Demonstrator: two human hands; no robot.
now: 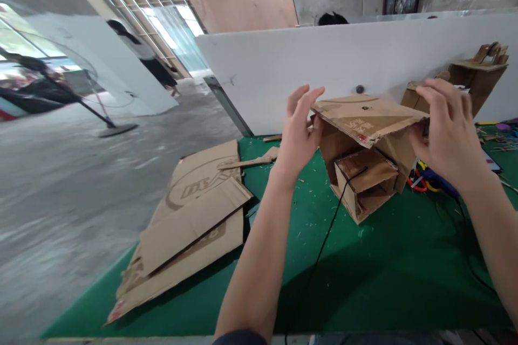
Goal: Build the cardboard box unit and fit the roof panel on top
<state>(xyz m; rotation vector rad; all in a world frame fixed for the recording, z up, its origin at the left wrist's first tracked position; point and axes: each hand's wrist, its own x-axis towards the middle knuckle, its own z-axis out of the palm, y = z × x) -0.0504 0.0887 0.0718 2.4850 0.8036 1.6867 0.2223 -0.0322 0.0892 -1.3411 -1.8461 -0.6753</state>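
A flat piece of cardboard [366, 113] lies tilted across the top of a small cardboard structure, one torn corner pointing towards me. My left hand [299, 132] pinches its left edge, with the thumb below. At the opposite edge, my right hand [449, 132] grips with curled fingers, their tips partly hidden. Beneath, between the side walls, sits an open-fronted cardboard box [366, 170] with an inner divider. From a hole in its top, a black cord [334, 221] runs down towards the table's front edge.
Cardboard sheets [194, 215] overlap on the left of the green table [343, 280]. Behind my right hand stands another cardboard construction [477, 81]. Red-handled and blue tools [418, 180] lie near my right wrist. A white partition [263, 75] borders the back.
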